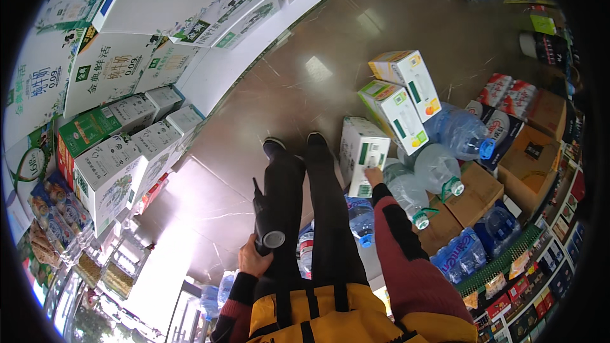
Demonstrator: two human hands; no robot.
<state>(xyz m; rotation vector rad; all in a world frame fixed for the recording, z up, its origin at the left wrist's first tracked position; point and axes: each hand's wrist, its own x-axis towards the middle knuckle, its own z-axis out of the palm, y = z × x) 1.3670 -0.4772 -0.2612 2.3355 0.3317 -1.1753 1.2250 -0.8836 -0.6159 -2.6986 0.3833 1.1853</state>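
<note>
Gently steady the white box [363, 143] under my right hand [373, 176] (pinched? can't tell); my left hand [253, 259] grips a black tool [264, 218].

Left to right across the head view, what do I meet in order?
Green-topped carton → left hand gripping a black device → right hand on a white carton → large blue-capped bottle → brown cardboard box with a dark label.
</note>
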